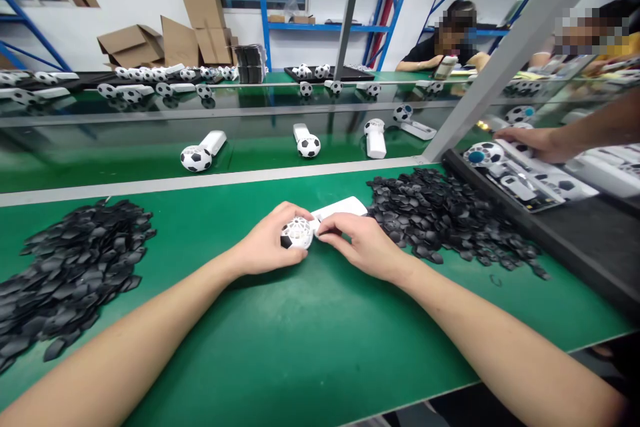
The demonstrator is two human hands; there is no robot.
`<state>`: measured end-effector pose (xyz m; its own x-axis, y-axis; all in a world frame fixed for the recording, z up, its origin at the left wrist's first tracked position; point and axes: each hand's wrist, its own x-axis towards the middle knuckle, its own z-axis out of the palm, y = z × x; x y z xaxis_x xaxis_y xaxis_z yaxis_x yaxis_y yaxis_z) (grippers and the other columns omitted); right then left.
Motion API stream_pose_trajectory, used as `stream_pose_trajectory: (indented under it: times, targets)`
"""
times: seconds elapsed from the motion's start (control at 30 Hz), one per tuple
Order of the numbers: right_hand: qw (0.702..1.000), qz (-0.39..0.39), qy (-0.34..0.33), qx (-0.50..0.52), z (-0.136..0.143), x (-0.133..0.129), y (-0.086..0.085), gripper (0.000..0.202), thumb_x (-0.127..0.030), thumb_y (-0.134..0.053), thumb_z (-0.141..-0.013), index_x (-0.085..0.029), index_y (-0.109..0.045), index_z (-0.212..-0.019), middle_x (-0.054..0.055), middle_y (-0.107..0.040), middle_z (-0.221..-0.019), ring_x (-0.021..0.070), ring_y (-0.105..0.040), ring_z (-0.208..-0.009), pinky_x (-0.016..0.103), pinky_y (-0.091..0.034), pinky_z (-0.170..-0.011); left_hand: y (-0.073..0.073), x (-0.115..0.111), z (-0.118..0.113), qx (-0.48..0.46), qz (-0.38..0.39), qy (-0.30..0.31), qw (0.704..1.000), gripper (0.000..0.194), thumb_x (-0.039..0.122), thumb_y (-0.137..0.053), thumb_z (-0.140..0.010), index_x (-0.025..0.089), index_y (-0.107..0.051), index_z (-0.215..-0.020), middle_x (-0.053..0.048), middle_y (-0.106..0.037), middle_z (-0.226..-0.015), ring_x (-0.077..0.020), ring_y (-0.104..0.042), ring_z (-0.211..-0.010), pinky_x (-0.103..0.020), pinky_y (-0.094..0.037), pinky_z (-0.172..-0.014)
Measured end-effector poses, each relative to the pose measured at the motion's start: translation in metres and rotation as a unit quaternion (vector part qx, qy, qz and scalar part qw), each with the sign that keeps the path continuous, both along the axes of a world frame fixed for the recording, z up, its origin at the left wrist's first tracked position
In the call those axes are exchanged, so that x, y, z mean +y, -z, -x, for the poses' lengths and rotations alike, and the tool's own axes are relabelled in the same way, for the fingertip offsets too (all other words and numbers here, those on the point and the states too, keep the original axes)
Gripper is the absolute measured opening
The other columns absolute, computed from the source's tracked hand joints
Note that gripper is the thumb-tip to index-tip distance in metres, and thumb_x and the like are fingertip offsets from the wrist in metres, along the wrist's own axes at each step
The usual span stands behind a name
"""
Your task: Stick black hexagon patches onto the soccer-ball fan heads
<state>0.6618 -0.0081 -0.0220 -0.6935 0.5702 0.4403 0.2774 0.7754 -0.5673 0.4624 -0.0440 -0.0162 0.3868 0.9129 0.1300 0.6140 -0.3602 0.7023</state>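
Note:
A white soccer-ball-shaped piece [297, 233] with a grille face and a black patch is above the green table, its white handle [343, 208] pointing right and back. My left hand [270, 240] wraps round the ball part from the left, thumb below and fingers on top. At the joint between ball and handle, my right hand [357, 240] has thumb and index finger pinched together; whatever is between those fingertips is too small to make out. A heap of black pieces [435, 213] lies just right of the handle, and another heap [80, 273] is at the left.
Beyond a pale rail [240, 179], several ball-shaped pieces with handles, one of them at the left [196, 158], lie on a green surface. At right, a co-worker's hand [533, 140] reaches over a black tray [565, 233]. A slanted grey post [500, 67] stands there.

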Motion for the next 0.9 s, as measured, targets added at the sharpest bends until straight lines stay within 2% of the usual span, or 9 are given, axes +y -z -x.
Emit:
stream_pose_trajectory:
  times: [0.1, 0.27, 0.37, 0.5, 0.7, 0.8, 0.9]
  targets:
    - [1.0, 0.025, 0.013, 0.007, 0.0001, -0.0003, 0.0006, 0.01, -0.011, -0.051, -0.082, -0.019, -0.056, -0.086, 0.001, -0.062, -0.083, 0.0131, -0.057, -0.076, 0.025, -0.046, -0.07, -0.0008, 0.0001, -0.0004, 0.002, 0.006, -0.002, 1.0, 0.042, 0.019, -0.058, -0.065, 0.024, -0.049, -0.106, -0.002, -0.047, -0.105, -0.0193, -0.048, -0.096, -0.032, -0.041, -0.082]
    - [1.0, 0.019, 0.002, -0.008, 0.0002, -0.0002, -0.0006, 0.021, -0.011, -0.045, -0.085, -0.02, -0.054, -0.102, 0.004, -0.063, -0.098, 0.0153, -0.057, -0.091, 0.03, -0.045, -0.08, -0.002, -0.0001, -0.0009, 0.001, 0.008, 0.001, 1.0, 0.042, 0.019, -0.058, -0.065, 0.024, -0.049, -0.106, -0.002, -0.047, -0.104, -0.0191, -0.049, -0.096, -0.032, -0.041, -0.083]
    - [0.999, 0.035, 0.014, -0.014, -0.0003, -0.0006, -0.001, 0.015, -0.014, -0.044, -0.086, -0.02, -0.055, -0.094, 0.002, -0.064, -0.089, 0.0142, -0.059, -0.083, 0.028, -0.047, -0.076, -0.0023, -0.0008, -0.0012, 0.004, 0.009, -0.003, 1.0, 0.042, 0.02, -0.058, -0.065, 0.024, -0.049, -0.105, -0.002, -0.047, -0.105, -0.02, -0.048, -0.097, -0.033, -0.04, -0.084]
    - [0.995, 0.085, 0.051, -0.011, -0.0019, -0.0009, -0.0007, 0.008, -0.021, -0.043, -0.088, -0.021, -0.049, -0.092, 0.001, -0.062, -0.082, 0.0135, -0.059, -0.072, 0.027, -0.047, -0.066, -0.0017, -0.0011, -0.0014, 0.006, 0.015, -0.012, 1.0, 0.042, 0.021, -0.058, -0.065, 0.025, -0.049, -0.106, -0.002, -0.047, -0.105, -0.02, -0.049, -0.095, -0.033, -0.042, -0.081]
    - [0.998, -0.031, 0.054, -0.009, -0.0037, 0.0007, -0.0066, 0.004, -0.017, -0.055, -0.081, -0.019, -0.056, -0.078, 0.002, -0.057, -0.08, 0.0149, -0.053, -0.078, 0.028, -0.043, -0.071, -0.0023, -0.001, -0.001, 0.006, 0.013, -0.01, 1.0, 0.041, 0.021, -0.058, -0.065, 0.024, -0.049, -0.105, -0.001, -0.048, -0.105, -0.0191, -0.049, -0.094, -0.032, -0.041, -0.081]
    - [0.998, 0.024, 0.049, 0.005, -0.0025, -0.0003, -0.0069, 0.005, -0.015, -0.056, -0.08, -0.019, -0.056, -0.077, 0.0, -0.059, -0.074, 0.0126, -0.053, -0.07, 0.025, -0.043, -0.066, -0.0027, -0.0017, -0.0012, 0.009, 0.013, -0.011, 1.0, 0.041, 0.021, -0.058, -0.065, 0.024, -0.049, -0.105, -0.002, -0.048, -0.105, -0.0194, -0.049, -0.094, -0.032, -0.042, -0.081]
    - [0.997, 0.079, 0.027, 0.005, 0.0, -0.0023, -0.0042, 0.005, -0.016, -0.053, -0.082, -0.018, -0.057, -0.08, 0.0, -0.061, -0.077, 0.0124, -0.054, -0.07, 0.025, -0.044, -0.066, -0.0021, -0.0023, -0.0016, 0.01, -0.001, -0.006, 1.0, 0.041, 0.019, -0.057, -0.065, 0.024, -0.049, -0.105, -0.002, -0.048, -0.105, -0.0201, -0.049, -0.096, -0.033, -0.041, -0.083]
